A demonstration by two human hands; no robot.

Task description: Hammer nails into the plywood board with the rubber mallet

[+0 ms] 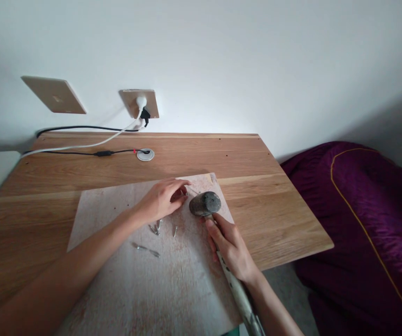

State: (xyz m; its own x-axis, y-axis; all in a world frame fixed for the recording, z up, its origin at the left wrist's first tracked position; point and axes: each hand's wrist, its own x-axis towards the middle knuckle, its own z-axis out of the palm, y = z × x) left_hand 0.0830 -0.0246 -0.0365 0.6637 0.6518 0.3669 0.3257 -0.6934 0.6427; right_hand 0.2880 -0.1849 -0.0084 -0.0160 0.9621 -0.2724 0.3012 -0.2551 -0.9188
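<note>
- Board (pixel 124 280), one, pale with brown streaks: flat on the wooden desk (pixel 274 200); taken as the dial, twelve toward the wall.
- Mallet (pixel 204 204), one: dark head over the board at two o'clock, worn pale handle running toward four.
- Right hand (pixel 231 247): clamped round the mallet's handle, just below the head.
- Left hand (pixel 164 198): toward one o'clock, apart from the right, fingers curled just beside the mallet head; whether they pinch anything I cannot tell.
- Small metal fasteners (pixel 158 227): a cluster near twelve, a single fastener (pixel 175 232) toward two, more lying near the centre, blurred.
- Cable grommet (pixel 145 154), round: twelve, set in the desk, black cable entering.
- Wall socket (pixel 127 98): twelve, farther off, bearing a white plug (pixel 140 101) and a black plug (pixel 145 113).
- Wall plate (pixel 54 95): eleven.
- Purple fabric (pixel 327 205), yellow-piped: three, past the desk's edge.
</note>
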